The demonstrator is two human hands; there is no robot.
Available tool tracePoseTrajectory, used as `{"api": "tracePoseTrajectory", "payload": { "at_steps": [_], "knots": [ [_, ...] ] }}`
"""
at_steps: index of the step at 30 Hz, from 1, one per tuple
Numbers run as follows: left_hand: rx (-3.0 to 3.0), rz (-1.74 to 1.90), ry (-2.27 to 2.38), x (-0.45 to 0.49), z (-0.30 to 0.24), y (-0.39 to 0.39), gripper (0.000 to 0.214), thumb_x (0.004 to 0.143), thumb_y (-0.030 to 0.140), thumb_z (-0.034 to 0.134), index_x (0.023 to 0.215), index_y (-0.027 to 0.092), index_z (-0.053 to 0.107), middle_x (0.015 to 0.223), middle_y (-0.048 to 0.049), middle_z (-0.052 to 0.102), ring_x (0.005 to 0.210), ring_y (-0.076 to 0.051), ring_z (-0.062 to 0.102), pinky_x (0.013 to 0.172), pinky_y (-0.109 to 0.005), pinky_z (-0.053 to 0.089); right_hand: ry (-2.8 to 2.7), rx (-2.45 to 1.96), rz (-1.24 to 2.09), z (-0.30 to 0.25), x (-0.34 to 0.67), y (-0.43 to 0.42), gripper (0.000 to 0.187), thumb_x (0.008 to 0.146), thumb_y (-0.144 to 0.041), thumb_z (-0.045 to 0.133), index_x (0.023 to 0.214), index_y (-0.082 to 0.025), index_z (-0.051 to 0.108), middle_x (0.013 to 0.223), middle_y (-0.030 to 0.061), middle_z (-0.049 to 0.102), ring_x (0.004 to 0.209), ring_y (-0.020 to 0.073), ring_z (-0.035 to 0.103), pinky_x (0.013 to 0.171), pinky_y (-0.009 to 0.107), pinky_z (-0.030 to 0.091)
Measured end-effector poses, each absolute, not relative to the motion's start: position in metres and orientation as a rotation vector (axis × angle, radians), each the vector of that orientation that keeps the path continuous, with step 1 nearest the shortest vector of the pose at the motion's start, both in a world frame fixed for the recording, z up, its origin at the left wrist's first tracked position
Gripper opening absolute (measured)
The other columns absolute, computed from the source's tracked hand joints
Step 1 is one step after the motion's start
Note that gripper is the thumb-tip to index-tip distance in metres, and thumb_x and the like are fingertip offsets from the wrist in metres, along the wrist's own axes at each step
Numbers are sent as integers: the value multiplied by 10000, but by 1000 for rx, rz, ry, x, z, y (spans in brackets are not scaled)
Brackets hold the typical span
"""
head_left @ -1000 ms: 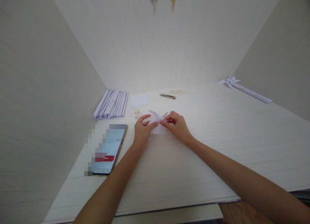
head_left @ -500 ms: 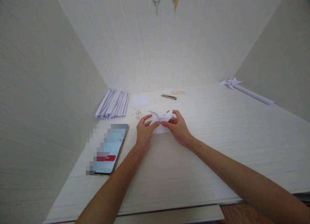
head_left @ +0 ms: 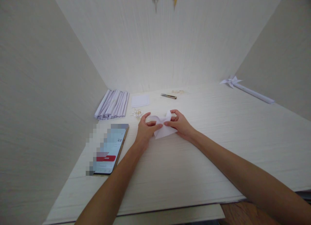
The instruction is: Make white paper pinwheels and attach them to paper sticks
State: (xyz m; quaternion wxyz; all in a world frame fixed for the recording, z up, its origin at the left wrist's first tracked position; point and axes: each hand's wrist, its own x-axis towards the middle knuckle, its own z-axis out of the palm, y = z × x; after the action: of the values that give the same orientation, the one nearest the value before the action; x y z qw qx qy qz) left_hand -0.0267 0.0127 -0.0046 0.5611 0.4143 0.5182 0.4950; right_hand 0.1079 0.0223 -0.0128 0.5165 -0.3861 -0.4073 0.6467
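Note:
A small white sheet of paper (head_left: 166,131) with cut, curled-up flaps is held between both hands, just above the table. My left hand (head_left: 146,127) pinches its left side, thumb near the middle of the sheet. From the right, my right hand (head_left: 179,123) grips it too, the thumb beside the centre and the fingers behind a raised flap. The two thumb tips lie close together. Part of the paper behind the fingers is hidden.
Rolled paper sticks (head_left: 113,104) lie stacked at the back left, beside square white sheets (head_left: 140,100). Small pins or bits (head_left: 137,113), thread snips (head_left: 168,96) and a phone (head_left: 109,150) are around my hands. A paper pinwheel (head_left: 232,81) on a stick rests at the right wall.
The paper has tilted, so more of its flat lower part faces me. Its left flap has curled lower, and both thumbs have shifted slightly on the middle.

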Motion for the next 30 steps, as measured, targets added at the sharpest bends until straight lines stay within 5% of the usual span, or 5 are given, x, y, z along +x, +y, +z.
{"api": "tracePoseTrajectory", "payload": {
  "at_steps": [30],
  "knots": [
    [1124,1095,1323,-28,-5,13,709,464,130,681,1120,163,413,520,25,572,499,-139,563,506,-253,450,-1208,-883,1634,-16,121,30,512,471,-128,680,844,-221,341,570,-62,631,447,109,554,453,222,418]
  ]
}}
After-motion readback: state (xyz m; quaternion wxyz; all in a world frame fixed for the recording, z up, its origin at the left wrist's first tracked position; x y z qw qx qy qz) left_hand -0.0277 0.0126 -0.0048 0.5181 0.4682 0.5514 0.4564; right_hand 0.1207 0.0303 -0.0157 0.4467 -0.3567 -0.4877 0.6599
